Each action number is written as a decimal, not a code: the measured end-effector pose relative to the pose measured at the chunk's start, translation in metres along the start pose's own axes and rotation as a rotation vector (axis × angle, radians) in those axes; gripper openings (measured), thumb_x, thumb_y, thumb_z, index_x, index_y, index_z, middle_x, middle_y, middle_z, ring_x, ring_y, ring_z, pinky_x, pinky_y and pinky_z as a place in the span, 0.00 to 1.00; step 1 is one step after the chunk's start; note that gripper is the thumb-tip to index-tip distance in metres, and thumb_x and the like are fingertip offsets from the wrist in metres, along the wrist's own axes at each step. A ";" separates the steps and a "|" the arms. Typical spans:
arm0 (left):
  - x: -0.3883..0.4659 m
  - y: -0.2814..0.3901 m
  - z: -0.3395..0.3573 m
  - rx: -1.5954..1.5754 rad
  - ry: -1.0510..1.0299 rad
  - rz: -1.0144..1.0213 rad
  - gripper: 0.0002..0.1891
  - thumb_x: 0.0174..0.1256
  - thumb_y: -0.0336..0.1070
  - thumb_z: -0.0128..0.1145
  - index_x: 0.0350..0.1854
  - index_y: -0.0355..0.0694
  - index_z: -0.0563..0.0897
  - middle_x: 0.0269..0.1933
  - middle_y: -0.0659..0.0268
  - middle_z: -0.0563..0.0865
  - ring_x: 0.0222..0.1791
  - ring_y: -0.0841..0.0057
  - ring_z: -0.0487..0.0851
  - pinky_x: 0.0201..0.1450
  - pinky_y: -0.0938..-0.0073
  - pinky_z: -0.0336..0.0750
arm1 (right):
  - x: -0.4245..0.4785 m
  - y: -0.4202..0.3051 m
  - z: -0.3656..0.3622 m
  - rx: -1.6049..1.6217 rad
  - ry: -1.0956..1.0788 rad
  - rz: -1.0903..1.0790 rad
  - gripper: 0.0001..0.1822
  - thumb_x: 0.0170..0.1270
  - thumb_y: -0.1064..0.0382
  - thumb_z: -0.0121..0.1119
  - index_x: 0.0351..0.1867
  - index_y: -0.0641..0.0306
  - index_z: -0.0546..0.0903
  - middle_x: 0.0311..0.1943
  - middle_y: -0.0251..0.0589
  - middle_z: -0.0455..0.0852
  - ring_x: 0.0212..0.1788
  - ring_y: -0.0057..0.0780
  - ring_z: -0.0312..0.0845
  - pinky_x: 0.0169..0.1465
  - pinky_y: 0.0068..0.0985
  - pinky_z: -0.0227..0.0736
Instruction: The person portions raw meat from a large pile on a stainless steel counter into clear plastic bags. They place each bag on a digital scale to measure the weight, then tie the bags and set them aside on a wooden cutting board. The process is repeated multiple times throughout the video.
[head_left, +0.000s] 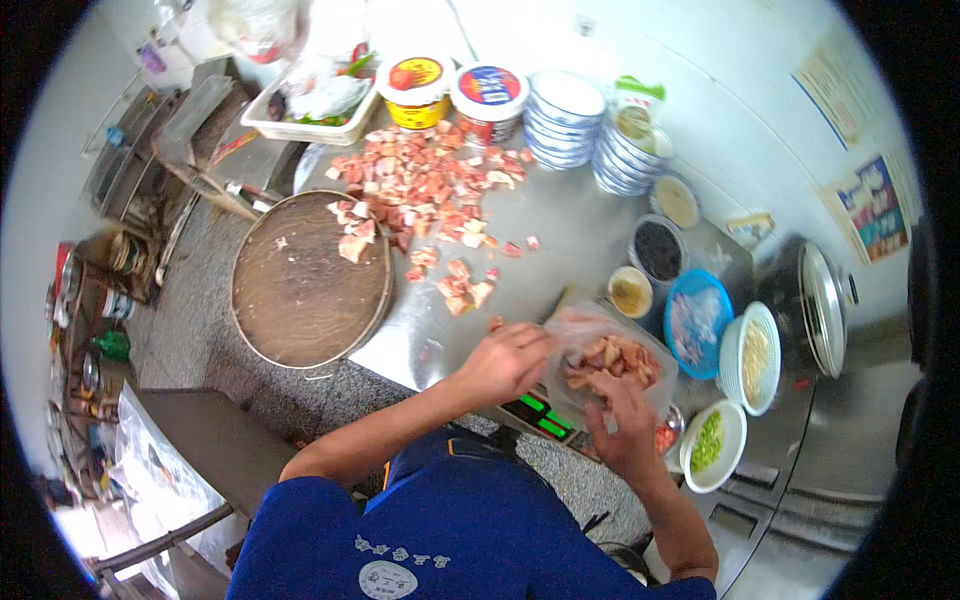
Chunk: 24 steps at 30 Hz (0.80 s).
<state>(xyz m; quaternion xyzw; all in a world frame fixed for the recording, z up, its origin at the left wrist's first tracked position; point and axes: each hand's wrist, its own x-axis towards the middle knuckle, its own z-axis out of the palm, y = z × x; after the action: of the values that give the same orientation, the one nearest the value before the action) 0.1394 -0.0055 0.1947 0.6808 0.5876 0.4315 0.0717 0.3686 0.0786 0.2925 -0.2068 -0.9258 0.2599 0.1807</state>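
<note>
A clear plastic bag (559, 379) lies spread on a digital scale with lit green displays (544, 416). Chunks of raw chopped meat (619, 358) rest on the plastic. My left hand (510, 360) pinches the left edge of the bag between its fingers. Over the bag's near side is my right hand (624, 431), its bent fingers reaching to the meat; whether they hold a piece or the plastic is not clear. A large heap of chopped meat (420, 172) covers the far part of the steel table (559, 229), with a few pieces (461, 287) lying closer.
A round wooden chopping block (307, 292) stands left, with meat pieces on its edge. Lidded tubs (489, 97) and stacked bowls (564, 120) line the wall. On the right are a blue basin (697, 322), a bowl of chopped greens (712, 446) and a lidded pot (821, 307).
</note>
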 end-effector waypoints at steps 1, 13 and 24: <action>-0.014 -0.018 -0.007 0.017 0.069 -0.090 0.17 0.60 0.30 0.63 0.52 0.35 0.82 0.51 0.53 0.88 0.53 0.55 0.85 0.60 0.58 0.79 | 0.018 -0.008 0.016 0.110 -0.035 0.049 0.22 0.64 0.68 0.64 0.60 0.65 0.78 0.55 0.53 0.85 0.54 0.52 0.84 0.60 0.42 0.78; -0.081 -0.265 -0.200 0.566 -0.049 -1.115 0.58 0.51 0.53 0.74 0.84 0.61 0.50 0.82 0.42 0.49 0.76 0.35 0.61 0.71 0.39 0.70 | 0.121 0.058 0.331 -0.099 -0.185 0.888 0.65 0.43 0.49 0.84 0.79 0.57 0.51 0.74 0.63 0.61 0.79 0.62 0.48 0.77 0.56 0.52; -0.026 -0.285 -0.182 0.559 -0.700 -0.872 0.41 0.61 0.35 0.69 0.75 0.53 0.60 0.67 0.47 0.68 0.70 0.41 0.71 0.64 0.53 0.80 | 0.224 0.079 0.373 -0.081 -0.255 0.582 0.48 0.48 0.61 0.78 0.73 0.47 0.65 0.68 0.65 0.60 0.65 0.65 0.65 0.64 0.49 0.73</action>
<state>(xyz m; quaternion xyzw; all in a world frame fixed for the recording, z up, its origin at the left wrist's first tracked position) -0.1911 -0.0169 0.1219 0.4725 0.8436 -0.0562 0.2486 0.0361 0.0958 0.0015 -0.4358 -0.8525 0.2874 -0.0273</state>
